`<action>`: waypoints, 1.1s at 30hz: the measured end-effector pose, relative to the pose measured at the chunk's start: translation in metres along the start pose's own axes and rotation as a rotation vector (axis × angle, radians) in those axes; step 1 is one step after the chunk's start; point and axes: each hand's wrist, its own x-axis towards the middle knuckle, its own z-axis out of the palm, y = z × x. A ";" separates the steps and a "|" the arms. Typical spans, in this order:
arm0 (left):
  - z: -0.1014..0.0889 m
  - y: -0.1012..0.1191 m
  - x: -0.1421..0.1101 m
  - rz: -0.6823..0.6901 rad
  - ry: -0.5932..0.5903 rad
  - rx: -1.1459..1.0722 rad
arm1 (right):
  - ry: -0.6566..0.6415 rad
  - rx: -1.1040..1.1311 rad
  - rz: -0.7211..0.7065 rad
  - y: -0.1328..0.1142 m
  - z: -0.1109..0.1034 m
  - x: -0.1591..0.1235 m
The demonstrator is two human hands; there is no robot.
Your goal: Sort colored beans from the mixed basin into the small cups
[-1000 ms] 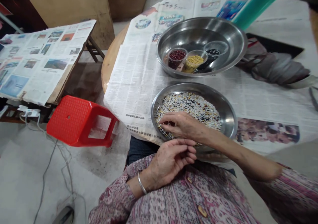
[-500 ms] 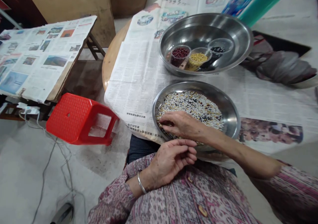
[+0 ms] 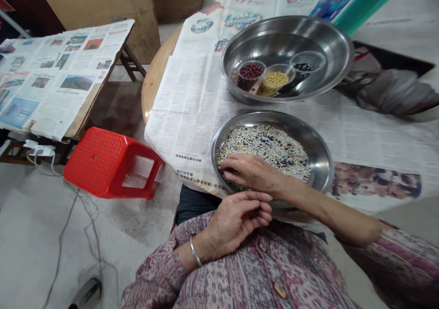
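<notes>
My right hand [image 3: 248, 171] reaches over the left front part of a steel bowl [image 3: 321, 165], its fingertips bent down into mixed white, yellow, black and dark red grains and beans [image 3: 269, 144]. Thumb and fingers are drawn together; anything pinched there is hidden. Just below the near rim, my left hand [image 3: 236, 224] is turned palm up with curled fingers, and its hollow cannot be seen into. Behind the bowl, a larger steel basin [image 3: 331, 78] holds clear cups of red beans [image 3: 251, 70], yellow beans [image 3: 276, 78] and black beans [image 3: 304, 66]. The yellow one leans.
Newspaper [image 3: 192, 98] covers the round table. A grey plastic bag [image 3: 394, 89] lies at the right, near a green tube-like object [image 3: 370, 7]. On the left are a red stool [image 3: 99, 162], a newspaper-covered low table [image 3: 48, 85], and cables [image 3: 92, 236] on the floor.
The view has shifted very slightly, so the bowl and basin appear a little further right. Both hands keep nearly the same place and pose.
</notes>
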 end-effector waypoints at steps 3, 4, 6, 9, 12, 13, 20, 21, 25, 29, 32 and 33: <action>0.000 0.001 0.000 0.002 0.004 -0.001 | 0.024 -0.027 -0.023 -0.002 0.000 0.000; 0.000 0.001 0.000 0.000 0.007 -0.001 | 0.031 -0.030 -0.031 -0.002 0.000 0.001; 0.001 0.001 0.001 -0.005 0.014 -0.002 | 0.050 -0.017 -0.028 -0.003 -0.001 0.001; 0.001 0.000 0.001 -0.005 0.015 -0.002 | 0.109 0.090 0.040 -0.003 -0.004 0.001; 0.001 0.000 0.000 -0.010 0.015 -0.001 | 0.184 0.359 0.217 -0.005 -0.010 -0.002; 0.001 0.001 0.000 -0.011 0.016 0.002 | 0.205 0.488 0.303 -0.005 -0.013 -0.005; 0.008 0.004 0.001 -0.020 0.012 0.025 | 0.302 1.341 0.735 0.004 -0.028 -0.018; 0.010 0.004 0.002 -0.020 0.016 0.027 | 0.310 1.380 0.737 0.005 -0.030 -0.019; 0.014 0.006 0.006 -0.012 0.047 0.026 | 0.339 1.402 0.704 0.006 -0.038 -0.023; 0.015 0.007 0.008 -0.011 0.066 0.023 | 0.326 1.409 0.688 0.004 -0.045 -0.025; 0.014 0.006 0.008 -0.009 0.072 0.017 | 0.348 1.452 0.680 0.004 -0.047 -0.025; 0.014 0.006 0.008 -0.006 0.072 0.016 | 0.349 1.466 0.679 0.005 -0.047 -0.025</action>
